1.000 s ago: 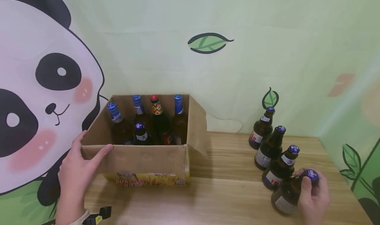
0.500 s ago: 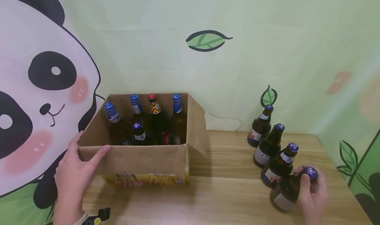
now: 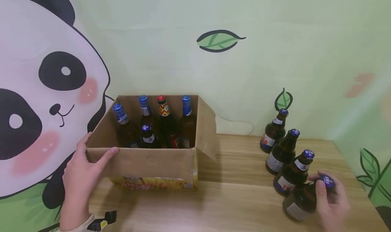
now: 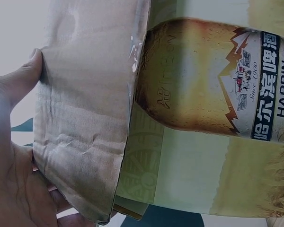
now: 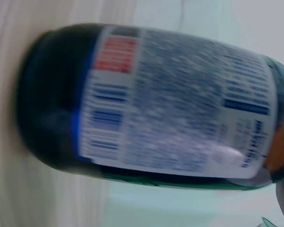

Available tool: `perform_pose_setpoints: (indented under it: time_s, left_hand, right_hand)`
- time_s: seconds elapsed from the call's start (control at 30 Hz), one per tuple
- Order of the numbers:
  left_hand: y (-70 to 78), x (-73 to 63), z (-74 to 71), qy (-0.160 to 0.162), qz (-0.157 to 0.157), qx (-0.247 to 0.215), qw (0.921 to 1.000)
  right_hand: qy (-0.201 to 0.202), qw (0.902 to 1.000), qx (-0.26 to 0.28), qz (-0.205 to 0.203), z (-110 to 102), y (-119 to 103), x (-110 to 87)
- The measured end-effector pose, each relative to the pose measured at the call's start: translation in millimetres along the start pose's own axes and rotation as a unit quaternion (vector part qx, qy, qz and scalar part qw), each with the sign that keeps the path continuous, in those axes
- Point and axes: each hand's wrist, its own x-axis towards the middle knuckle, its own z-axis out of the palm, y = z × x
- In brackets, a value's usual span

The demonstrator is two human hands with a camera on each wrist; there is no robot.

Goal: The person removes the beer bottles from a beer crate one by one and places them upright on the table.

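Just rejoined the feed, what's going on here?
A person's left hand holds the near left corner of an open cardboard box with five bottles visible inside. The right hand grips a dark bottle near its top, beside three other bottles on the table; whether its base touches down is unclear.

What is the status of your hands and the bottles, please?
Left hand grips carton at front-left corner. Right hand grips nearest bottle by neck. Three more bottles close behind. Side flap juts out, possibly in the way.
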Motion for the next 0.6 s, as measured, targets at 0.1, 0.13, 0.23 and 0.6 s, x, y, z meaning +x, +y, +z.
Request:
perform_pose_setpoints:
  time_s: [0.1, 0.13, 0.23, 0.6]
  left_hand:
    - [-0.4, -0.3, -0.5, -0.002, -0.001, -0.003, 1.0]
    - [0.1, -0.1, -0.5, -0.002, -0.001, -0.006, 1.0]
    - [0.6, -0.1, -1.5, 0.0, -0.001, -0.008, 1.0]
    - [1.1, -0.8, -1.5, -0.006, -0.002, -0.006, 1.0]
  right_hand:
    - [-0.012, 0.9997, -0.02, 0.006, -0.6, -5.1, 3.0]
    - [-0.016, 0.9989, -0.042, 0.008, -1.0, -7.1, 4.6]
    - [-0.036, 0.9909, -0.129, 0.015, -1.3, -11.5, 9.7]
    - [-0.085, 0.9478, -0.299, 0.072, -11.3, -26.9, 22.8]
